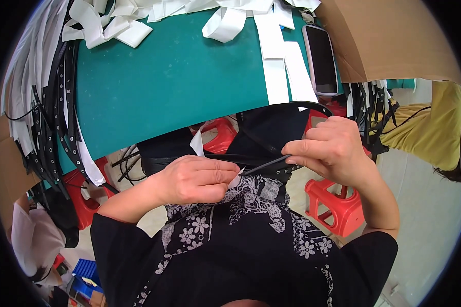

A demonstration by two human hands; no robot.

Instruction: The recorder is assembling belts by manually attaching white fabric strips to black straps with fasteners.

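Note:
A thin black strap [265,165] runs taut between my two hands, above my lap. My right hand [338,151] pinches it between thumb and fingers. My left hand [197,179] is closed at the strap's other end, fingers pressed together, and a white strip [196,144] sticks out above and below that hand. How the strip and strap meet under the left fingers is hidden. More black strap with metal eyelets [312,106] curves from the table edge behind my right hand.
A green table [169,77] lies ahead, with white strips [225,24] along its far side and a phone [320,60] at right. Eyeleted black straps [51,117] hang at left. Cardboard boxes [394,38], red stools [335,204] and a person in yellow [420,128] are around.

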